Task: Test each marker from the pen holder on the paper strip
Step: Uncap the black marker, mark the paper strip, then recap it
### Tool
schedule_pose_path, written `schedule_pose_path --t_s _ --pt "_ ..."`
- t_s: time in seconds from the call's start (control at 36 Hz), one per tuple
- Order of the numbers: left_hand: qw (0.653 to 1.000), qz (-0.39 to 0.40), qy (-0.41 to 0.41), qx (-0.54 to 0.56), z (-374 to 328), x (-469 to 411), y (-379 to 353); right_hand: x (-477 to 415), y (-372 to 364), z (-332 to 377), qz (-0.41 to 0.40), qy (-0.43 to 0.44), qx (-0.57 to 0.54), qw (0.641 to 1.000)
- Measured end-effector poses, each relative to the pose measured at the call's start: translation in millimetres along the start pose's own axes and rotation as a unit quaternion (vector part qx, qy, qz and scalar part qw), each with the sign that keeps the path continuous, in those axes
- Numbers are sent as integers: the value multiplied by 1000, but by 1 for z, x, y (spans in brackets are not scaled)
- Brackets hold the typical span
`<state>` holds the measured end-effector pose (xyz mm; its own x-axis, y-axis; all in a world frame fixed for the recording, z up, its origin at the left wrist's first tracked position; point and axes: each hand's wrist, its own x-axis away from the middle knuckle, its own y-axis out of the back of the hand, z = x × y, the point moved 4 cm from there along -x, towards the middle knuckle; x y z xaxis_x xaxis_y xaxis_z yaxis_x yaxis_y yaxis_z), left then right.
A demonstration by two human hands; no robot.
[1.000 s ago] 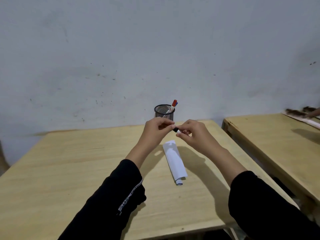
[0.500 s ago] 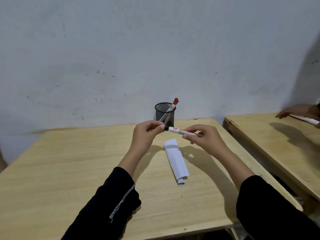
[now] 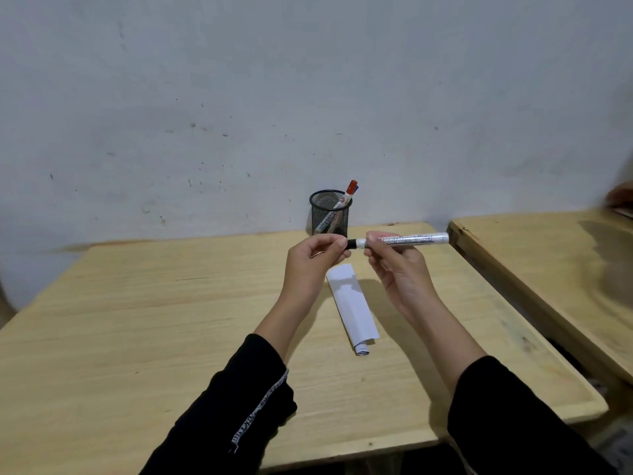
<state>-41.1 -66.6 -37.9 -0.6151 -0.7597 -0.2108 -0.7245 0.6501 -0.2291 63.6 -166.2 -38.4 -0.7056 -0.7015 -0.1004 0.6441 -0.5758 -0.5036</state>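
Grey, scuffed wall runs behind the desk (image 3: 171, 320), and the mesh holder (image 3: 330, 214) stands at the desk's far edge, right of the middle, with a red-capped marker (image 3: 347, 197) leaning out of it and what looks like a blue cap tucked just behind. I hold a white marker (image 3: 407, 240) level above the desk, between the holder and the paper strip (image 3: 352, 303), which lies flat right of the desk's middle with its near end curled into a small roll. My right hand (image 3: 397, 269) is clamped on the barrel near its black end, and my left hand (image 3: 317, 262) has thumb and forefinger pinched together at that black end. I judge this as the cap step: either pulling it off before a test stroke or seating it after one, and I cannot tell which from here. If it is coming off, the next move calls for a straight pull along the barrel, then bringing the tip down onto the flat part of the strip. My fingers cover the joint, so whether cap and barrel are touching or apart is hidden. Any marks on the strip are too faint to make out, the barrel's print is unreadable, and how many markers sit in the holder is unclear through the mesh. At the right edge a second desk (image 3: 548, 269) is cut off, with a blurred shape above it.
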Motion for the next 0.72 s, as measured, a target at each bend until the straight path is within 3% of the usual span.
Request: schedule_pose_path --t_s 0.42,0.72 --pt "998 33 -22 -57 -3 -4 8 -7 -7 -5 68 7 25 997" --pt "997 60 6 -41 7 -11 19 -13 -6 4 146 72 170 972"
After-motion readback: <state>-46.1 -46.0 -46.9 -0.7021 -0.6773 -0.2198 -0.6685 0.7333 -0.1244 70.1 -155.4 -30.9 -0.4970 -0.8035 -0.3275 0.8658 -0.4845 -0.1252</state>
